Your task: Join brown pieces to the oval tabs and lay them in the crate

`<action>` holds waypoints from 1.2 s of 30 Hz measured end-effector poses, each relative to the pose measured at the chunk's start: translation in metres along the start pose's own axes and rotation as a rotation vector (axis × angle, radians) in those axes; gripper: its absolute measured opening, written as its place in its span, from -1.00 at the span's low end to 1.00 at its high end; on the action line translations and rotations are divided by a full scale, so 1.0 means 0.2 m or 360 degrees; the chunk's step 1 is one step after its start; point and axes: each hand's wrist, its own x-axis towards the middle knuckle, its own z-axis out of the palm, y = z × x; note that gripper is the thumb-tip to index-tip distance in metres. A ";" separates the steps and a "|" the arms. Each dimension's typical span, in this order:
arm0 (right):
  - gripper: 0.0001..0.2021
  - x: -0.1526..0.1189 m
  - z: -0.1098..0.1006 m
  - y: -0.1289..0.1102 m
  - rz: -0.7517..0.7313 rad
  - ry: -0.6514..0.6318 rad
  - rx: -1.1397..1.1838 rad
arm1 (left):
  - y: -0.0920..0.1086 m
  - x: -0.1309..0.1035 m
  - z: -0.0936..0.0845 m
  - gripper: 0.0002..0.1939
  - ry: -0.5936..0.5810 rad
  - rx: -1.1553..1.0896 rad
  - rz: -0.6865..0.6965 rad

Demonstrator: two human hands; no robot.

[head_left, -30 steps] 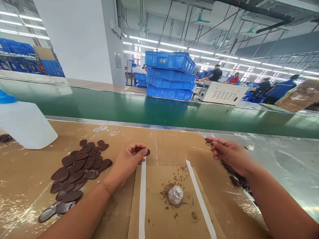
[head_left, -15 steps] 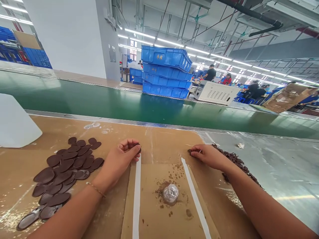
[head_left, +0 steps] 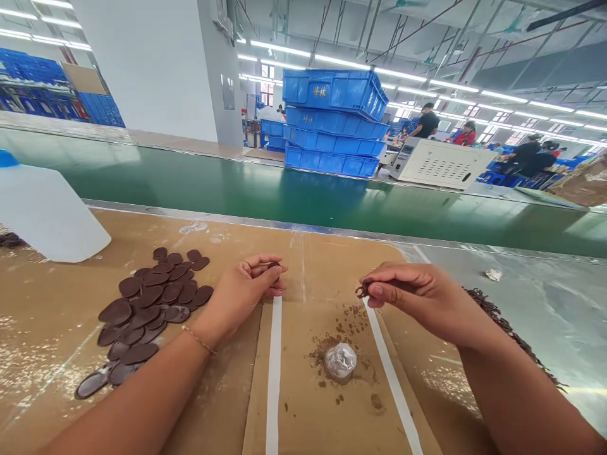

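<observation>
Between thumb and fingers, my left hand [head_left: 251, 283] pinches a small dark brown piece [head_left: 274, 266], over the top of the left white tape strip [head_left: 275, 373]. My right hand [head_left: 403, 287] grips a few dark brown bits [head_left: 363, 289] by the top of the right strip [head_left: 393, 385]. A clear, shiny dome-shaped object [head_left: 340, 361] stands on the cardboard between the strips, ringed by brown specks. Several flat brown ovals [head_left: 149, 294] lie piled left of my left hand. A heap of thin brown pieces [head_left: 509, 328] is partly behind my right arm.
At the left stands a white translucent jug [head_left: 61, 215] with a blue cap. A green belt [head_left: 227, 189] runs across beyond the board. Behind it are stacked blue crates [head_left: 332, 139], a pale metal box [head_left: 441, 164] and people farther off. A white scrap [head_left: 494, 274] lies right.
The view has shifted, moving the scene rightward in the picture. My right hand has lifted and turned, showing the brown bits more clearly. My left hand keeps its pinch.
</observation>
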 end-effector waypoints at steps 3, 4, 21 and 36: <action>-0.83 -0.04 0.06 0.02 -0.0064 -0.0100 0.0031 | -0.01 0.00 -0.01 -0.54 -0.0034 -0.0030 0.0004; -0.85 -0.05 0.07 0.02 -0.0114 -0.0126 0.0013 | -0.02 0.00 -0.01 -0.51 -0.0075 -0.0048 0.0017; -0.89 -0.10 0.18 -0.04 -0.0242 -0.0346 -0.0261 | -0.03 0.00 -0.01 -0.44 -0.0227 0.0057 0.0033; -0.90 -0.09 0.18 -0.02 -0.0213 -0.0318 -0.0346 | -0.02 0.00 -0.01 -0.49 -0.0142 0.0218 0.0093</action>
